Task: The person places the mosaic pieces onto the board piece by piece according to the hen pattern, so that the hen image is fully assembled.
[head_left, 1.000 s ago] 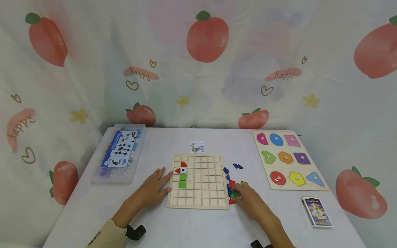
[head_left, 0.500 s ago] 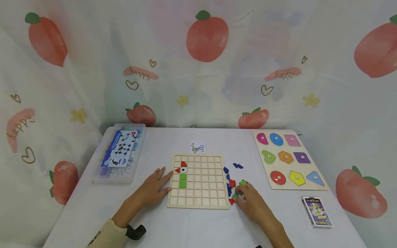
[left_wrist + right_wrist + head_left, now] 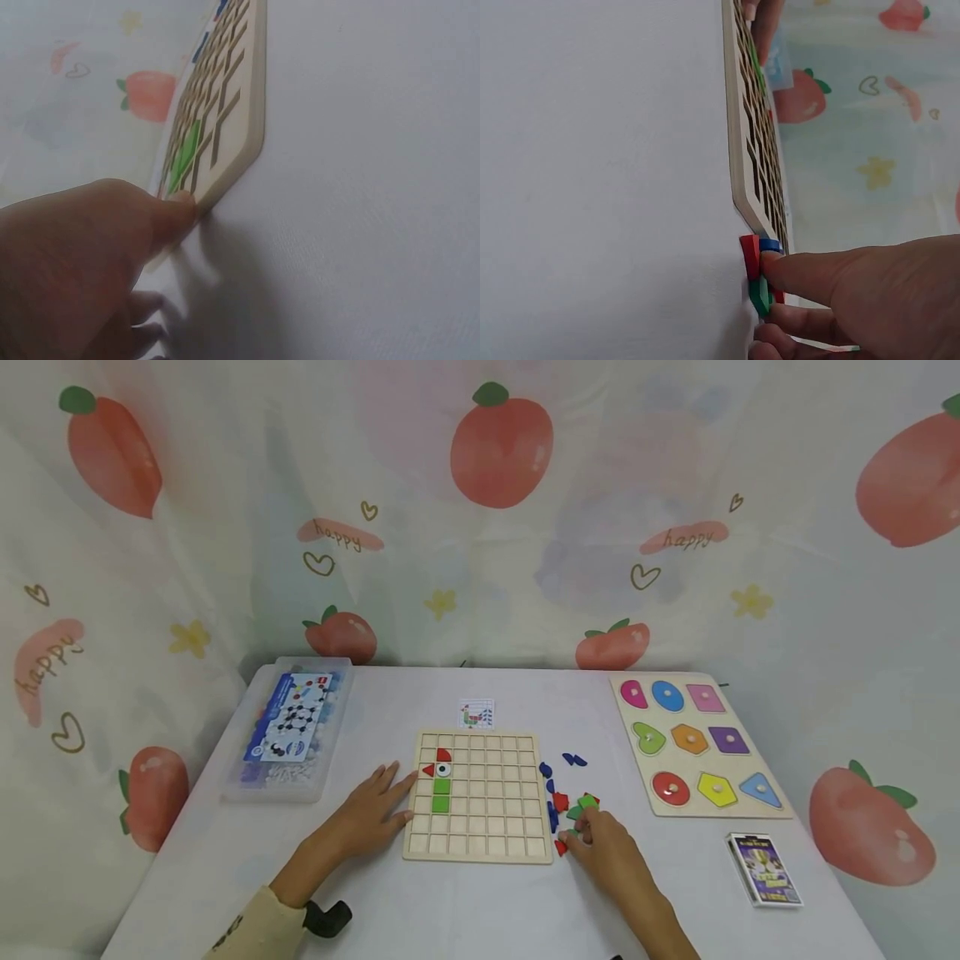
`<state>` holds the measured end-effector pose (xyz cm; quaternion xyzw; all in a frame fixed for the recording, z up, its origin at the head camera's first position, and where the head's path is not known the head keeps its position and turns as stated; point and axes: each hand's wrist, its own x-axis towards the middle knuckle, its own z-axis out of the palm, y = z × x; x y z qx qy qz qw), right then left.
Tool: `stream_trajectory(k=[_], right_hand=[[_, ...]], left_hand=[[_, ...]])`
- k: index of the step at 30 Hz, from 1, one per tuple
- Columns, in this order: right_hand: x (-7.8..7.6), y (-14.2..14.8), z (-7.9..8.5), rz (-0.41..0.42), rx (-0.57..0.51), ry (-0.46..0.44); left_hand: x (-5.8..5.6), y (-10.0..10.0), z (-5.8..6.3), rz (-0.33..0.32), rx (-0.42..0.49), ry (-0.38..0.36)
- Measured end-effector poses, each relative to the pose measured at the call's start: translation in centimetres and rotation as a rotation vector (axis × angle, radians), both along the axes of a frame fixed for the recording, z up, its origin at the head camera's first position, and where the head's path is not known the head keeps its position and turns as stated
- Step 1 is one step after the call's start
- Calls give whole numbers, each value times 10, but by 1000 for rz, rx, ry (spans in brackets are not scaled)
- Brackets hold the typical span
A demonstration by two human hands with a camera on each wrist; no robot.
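A wooden grid board [image 3: 491,839] lies mid-table. At its left sit a red quarter-round piece [image 3: 444,755], a red triangle [image 3: 429,770], a white eye tile [image 3: 443,770] and two light green squares [image 3: 441,795]. My left hand [image 3: 371,814] rests beside the board, fingers spread, the thumb touching its edge [image 3: 225,180]. Right of the board, my right hand [image 3: 607,847] pinches a dark green piece [image 3: 759,297] low among the loose pieces, thumb and forefinger around it. Near it lie red pieces [image 3: 561,802], a light green piece [image 3: 588,801] and blue pieces [image 3: 552,817].
A small picture card [image 3: 476,714] lies behind the board. A clear plastic case [image 3: 300,727] stands at the back left. On the right are a shape puzzle board [image 3: 693,760] and a card box [image 3: 765,870]. More blue pieces [image 3: 574,760] lie beyond the right hand.
My right hand has shifted slightly right and toward me, spreading the green pieces apart and uncovering the light green one. My left hand stays at the board's edge.
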<state>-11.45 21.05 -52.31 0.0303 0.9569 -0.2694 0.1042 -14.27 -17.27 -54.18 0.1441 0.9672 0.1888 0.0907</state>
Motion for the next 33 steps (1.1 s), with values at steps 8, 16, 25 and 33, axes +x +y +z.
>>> stream_trajectory(k=[8, 16, 25, 33], right_hand=[[3, -4, 0, 14, -61, 62], [2, -13, -4, 14, -61, 85], [3, -8, -2, 55, -31, 74], [2, -9, 2, 163, 8, 79]], left_hand=[[0, 1, 1, 3, 10, -2], [0, 2, 1, 10, 9, -2], [0, 2, 2, 12, 23, -10], [0, 2, 2, 13, 20, -10]])
